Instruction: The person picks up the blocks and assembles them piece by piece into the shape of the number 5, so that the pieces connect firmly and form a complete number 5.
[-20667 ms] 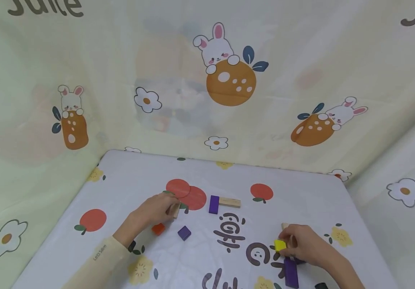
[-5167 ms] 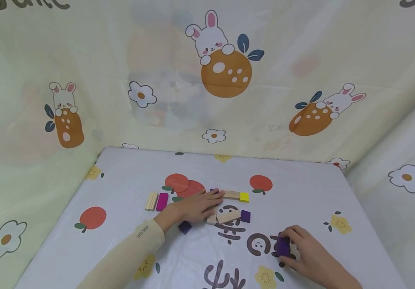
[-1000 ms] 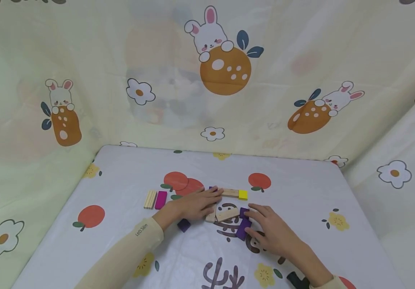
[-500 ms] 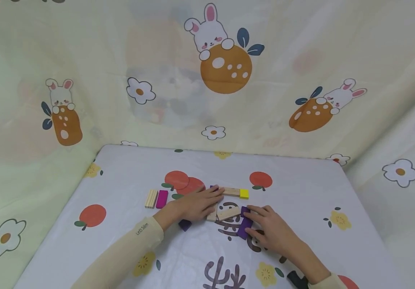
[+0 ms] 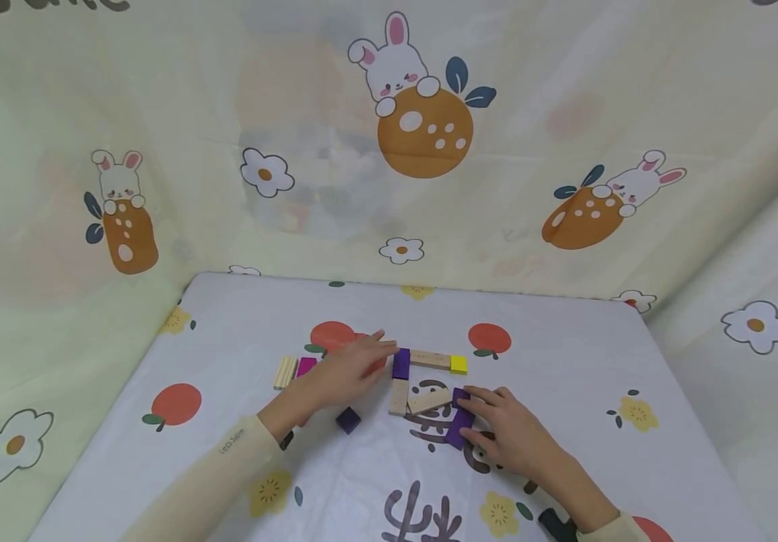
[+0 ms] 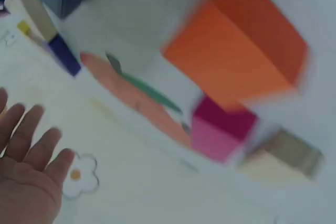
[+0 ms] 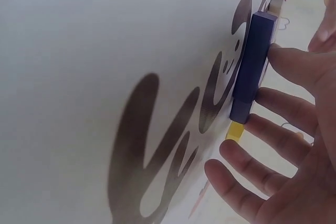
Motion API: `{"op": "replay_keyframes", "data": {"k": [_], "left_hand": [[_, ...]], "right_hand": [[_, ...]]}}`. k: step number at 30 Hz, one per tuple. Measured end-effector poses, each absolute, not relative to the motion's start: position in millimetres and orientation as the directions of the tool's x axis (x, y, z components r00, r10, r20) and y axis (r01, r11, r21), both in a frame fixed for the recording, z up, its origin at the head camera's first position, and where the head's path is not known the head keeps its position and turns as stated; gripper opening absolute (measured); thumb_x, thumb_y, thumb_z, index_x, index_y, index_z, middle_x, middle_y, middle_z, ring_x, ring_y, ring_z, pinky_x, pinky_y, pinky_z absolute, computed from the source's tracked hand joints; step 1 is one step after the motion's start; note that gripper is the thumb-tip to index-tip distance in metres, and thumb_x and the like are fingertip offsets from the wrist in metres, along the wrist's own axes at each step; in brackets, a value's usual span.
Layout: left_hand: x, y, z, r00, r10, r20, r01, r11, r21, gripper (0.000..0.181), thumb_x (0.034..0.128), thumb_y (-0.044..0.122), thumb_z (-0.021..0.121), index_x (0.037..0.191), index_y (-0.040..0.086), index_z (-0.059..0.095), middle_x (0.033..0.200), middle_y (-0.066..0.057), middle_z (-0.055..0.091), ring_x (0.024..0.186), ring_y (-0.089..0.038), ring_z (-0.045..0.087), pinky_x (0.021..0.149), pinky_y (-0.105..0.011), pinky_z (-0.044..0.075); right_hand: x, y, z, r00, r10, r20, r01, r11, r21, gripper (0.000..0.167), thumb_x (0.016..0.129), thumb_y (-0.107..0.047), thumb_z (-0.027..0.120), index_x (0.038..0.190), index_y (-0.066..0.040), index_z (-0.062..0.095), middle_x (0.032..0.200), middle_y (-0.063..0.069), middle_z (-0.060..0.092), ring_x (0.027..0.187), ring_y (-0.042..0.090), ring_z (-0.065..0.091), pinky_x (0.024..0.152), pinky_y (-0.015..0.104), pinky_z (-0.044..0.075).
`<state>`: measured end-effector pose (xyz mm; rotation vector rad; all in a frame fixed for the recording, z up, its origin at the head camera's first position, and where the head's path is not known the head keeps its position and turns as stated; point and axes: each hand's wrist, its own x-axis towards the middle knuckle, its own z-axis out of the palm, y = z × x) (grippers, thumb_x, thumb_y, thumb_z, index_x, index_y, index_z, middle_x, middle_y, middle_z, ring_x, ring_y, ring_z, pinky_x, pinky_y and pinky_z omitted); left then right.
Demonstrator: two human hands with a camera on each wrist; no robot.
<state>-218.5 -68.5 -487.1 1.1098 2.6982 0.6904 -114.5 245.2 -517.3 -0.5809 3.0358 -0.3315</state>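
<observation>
My left hand [image 5: 344,370] is held over the cloth with fingers extended, just left of a purple block [image 5: 401,363] and a wooden block [image 5: 399,397] below it. From the purple block a wooden block [image 5: 430,359] runs right to a yellow cube [image 5: 458,365]. A slanted wooden block [image 5: 429,402] reaches a small purple block [image 5: 460,397]. My right hand [image 5: 514,433] touches that one and the longer purple block [image 5: 460,428] with its fingertips; the right wrist view shows the fingers [image 7: 278,106] spread and nearly straight against the purple blocks [image 7: 254,59].
A lone purple cube [image 5: 348,420] lies below my left hand. A magenta block [image 5: 306,366] and a ridged wooden block [image 5: 285,373] lie to the left. The left wrist view shows an orange block [image 6: 231,51]. A black object [image 5: 557,525] is by the right sleeve.
My left hand has moved left and lifted off the purple and wooden blocks, which are uncovered. My right hand stays at the purple blocks it came to after holding one farther right.
</observation>
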Motion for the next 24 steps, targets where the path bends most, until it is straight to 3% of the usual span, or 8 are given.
{"op": "replay_keyframes", "data": {"k": [3, 5, 8, 12, 15, 19, 24], "left_hand": [[-217, -88, -480, -0.729, 0.682, 0.052, 0.634, 0.646, 0.426, 0.039, 0.106, 0.014, 0.062, 0.145, 0.01, 0.065, 0.147, -0.006, 0.068, 0.144, -0.029, 0.059, 0.12, -0.049, 0.05], [-217, -102, -478, -0.744, 0.666, 0.048, 0.625, 0.669, 0.402, 0.036, 0.1044, 0.012, 0.064, 0.14, 0.011, 0.068, 0.139, -0.005, 0.072, 0.129, -0.026, 0.068, 0.11, -0.045, 0.058], [-217, -121, -477, -0.79, 0.613, 0.008, 0.572, 0.732, 0.369, 0.04, 0.1029, 0.01, 0.066, 0.143, 0.014, 0.067, 0.134, -0.002, 0.074, 0.109, -0.02, 0.071, 0.094, -0.038, 0.063], [-217, -142, -476, -0.847, 0.527, -0.07, 0.481, 0.816, 0.32, 0.044, 0.0994, 0.009, 0.069, 0.143, 0.013, 0.066, 0.124, -0.006, 0.076, 0.1, -0.022, 0.068, 0.088, -0.039, 0.062], [-216, -153, -478, -0.865, 0.481, -0.139, 0.438, 0.861, 0.258, 0.049, 0.0955, 0.017, 0.077, 0.142, 0.011, 0.066, 0.13, -0.01, 0.073, 0.112, -0.028, 0.068, 0.096, -0.045, 0.063], [-218, -161, -482, -0.855, 0.486, -0.184, 0.454, 0.871, 0.189, 0.058, 0.0901, 0.025, 0.085, 0.142, 0.008, 0.066, 0.143, -0.012, 0.067, 0.134, -0.033, 0.062, 0.117, -0.055, 0.052], [-222, -167, -486, -0.83, 0.534, -0.158, 0.511, 0.843, 0.164, 0.056, 0.0877, 0.023, 0.087, 0.137, 0.005, 0.069, 0.138, -0.013, 0.07, 0.135, -0.032, 0.063, 0.129, -0.058, 0.036]], "right_hand": [[-115, 245, -518, -0.933, -0.361, -0.001, -0.351, 0.907, -0.232, 0.049, 0.096, -0.041, 0.077, 0.139, -0.017, 0.071, 0.153, 0.009, 0.062, 0.116, 0.023, 0.06, 0.096, 0.044, 0.061], [-115, 246, -519, -0.934, -0.357, -0.006, -0.346, 0.909, -0.233, 0.049, 0.096, -0.04, 0.077, 0.139, -0.017, 0.071, 0.154, 0.009, 0.062, 0.116, 0.023, 0.06, 0.096, 0.044, 0.061], [-116, 246, -520, -0.934, -0.356, -0.012, -0.344, 0.91, -0.232, 0.05, 0.096, -0.04, 0.077, 0.14, -0.017, 0.07, 0.154, 0.01, 0.061, 0.115, 0.024, 0.06, 0.095, 0.045, 0.06], [-118, 245, -521, -0.932, -0.363, -0.012, -0.351, 0.908, -0.23, 0.049, 0.096, -0.04, 0.077, 0.139, -0.017, 0.071, 0.153, 0.01, 0.062, 0.113, 0.024, 0.06, 0.094, 0.045, 0.061], [-118, 245, -521, -0.931, -0.366, -0.016, -0.353, 0.908, -0.227, 0.049, 0.096, -0.041, 0.077, 0.139, -0.018, 0.071, 0.153, 0.01, 0.062, 0.113, 0.023, 0.06, 0.092, 0.044, 0.061], [-118, 247, -522, -0.93, -0.367, -0.019, -0.354, 0.908, -0.224, 0.049, 0.095, -0.041, 0.078, 0.139, -0.018, 0.071, 0.153, 0.009, 0.062, 0.113, 0.023, 0.06, 0.093, 0.044, 0.061], [-119, 247, -522, -0.928, -0.372, -0.012, -0.36, 0.904, -0.232, 0.049, 0.095, -0.041, 0.077, 0.139, -0.018, 0.071, 0.153, 0.009, 0.062, 0.114, 0.023, 0.06, 0.094, 0.045, 0.061]]}}
